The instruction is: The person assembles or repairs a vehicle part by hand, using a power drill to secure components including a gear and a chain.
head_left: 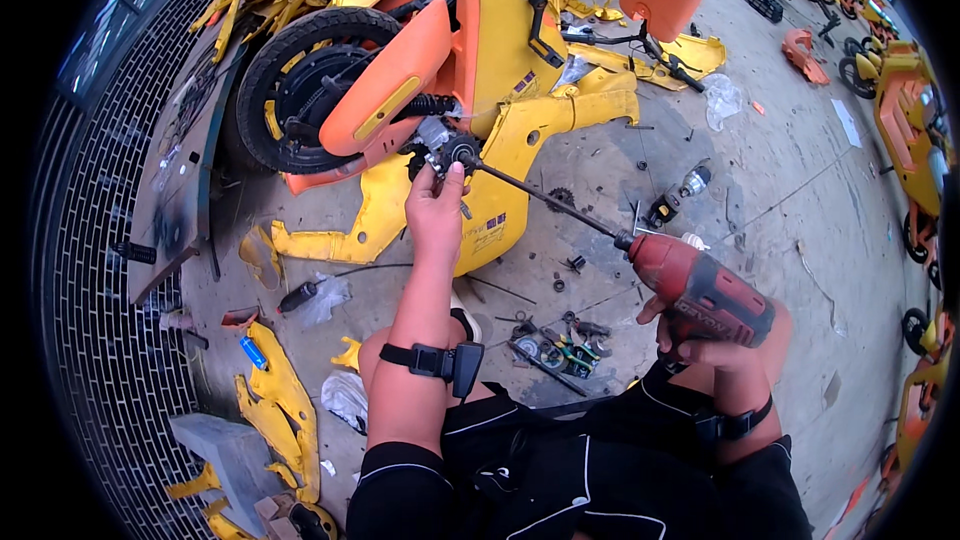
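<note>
My right hand [705,345] is wrapped round the grip of a red and black cordless impact driver [700,290]. A long dark extension bit [550,200] runs from the driver up and left to a round black part [460,152]. My left hand [437,208] pinches that part's near edge, close to the bit's tip; the exact contact is hidden by the fingers. Right behind it lies the yellow and orange scooter [495,50] on its side. Its rear wheel [310,90] sticks out to the left, under an orange fender [395,80].
Pliers and other hand tools [565,345] lie on the floor before my knees. A second power drill [680,195] lies to the right, near a toothed sprocket [561,202]. Yellow panels [280,400] are at left, with a blue can [253,352]. More scooters [905,130] line the right.
</note>
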`<state>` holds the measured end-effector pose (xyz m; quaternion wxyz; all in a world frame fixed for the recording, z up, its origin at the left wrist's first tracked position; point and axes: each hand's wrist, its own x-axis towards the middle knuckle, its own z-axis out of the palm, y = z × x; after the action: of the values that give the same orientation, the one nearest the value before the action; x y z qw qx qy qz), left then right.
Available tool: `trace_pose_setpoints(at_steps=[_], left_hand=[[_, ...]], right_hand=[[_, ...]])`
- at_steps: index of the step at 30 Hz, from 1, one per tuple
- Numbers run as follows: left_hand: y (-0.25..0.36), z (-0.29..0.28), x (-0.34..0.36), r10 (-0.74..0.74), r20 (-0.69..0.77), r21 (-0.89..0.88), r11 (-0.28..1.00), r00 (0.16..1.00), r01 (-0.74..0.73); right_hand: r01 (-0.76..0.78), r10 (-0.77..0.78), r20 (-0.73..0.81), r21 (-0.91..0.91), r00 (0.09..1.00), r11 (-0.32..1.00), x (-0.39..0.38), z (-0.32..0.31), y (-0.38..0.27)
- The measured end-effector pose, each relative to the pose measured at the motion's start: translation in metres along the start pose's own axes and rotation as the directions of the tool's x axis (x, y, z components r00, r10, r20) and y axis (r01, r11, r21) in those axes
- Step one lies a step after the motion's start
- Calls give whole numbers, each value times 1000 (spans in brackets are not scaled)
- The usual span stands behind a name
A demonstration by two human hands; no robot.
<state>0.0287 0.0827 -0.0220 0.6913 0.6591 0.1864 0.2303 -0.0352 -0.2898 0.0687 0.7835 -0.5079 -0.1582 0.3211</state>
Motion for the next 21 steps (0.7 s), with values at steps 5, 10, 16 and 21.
trace_pose_setpoints(at_steps=[5, 10, 16, 21], left_hand=[[5, 6, -4, 62, 1, 39, 997, 998, -62], [5, 9, -8, 84, -22, -24, 996, 996, -85], [3, 17, -9, 83, -20, -51, 995, 996, -84], [-6, 23, -5, 87, -1, -64, 994, 996, -87]], right_hand=[[30, -25, 68, -74, 997, 997, -6, -8, 10], [38, -36, 54, -30, 998, 999, -12, -7, 20], [27, -24, 27, -147, 999, 989, -15, -4, 17], [128, -125, 39, -478, 991, 869, -10, -5, 15]])
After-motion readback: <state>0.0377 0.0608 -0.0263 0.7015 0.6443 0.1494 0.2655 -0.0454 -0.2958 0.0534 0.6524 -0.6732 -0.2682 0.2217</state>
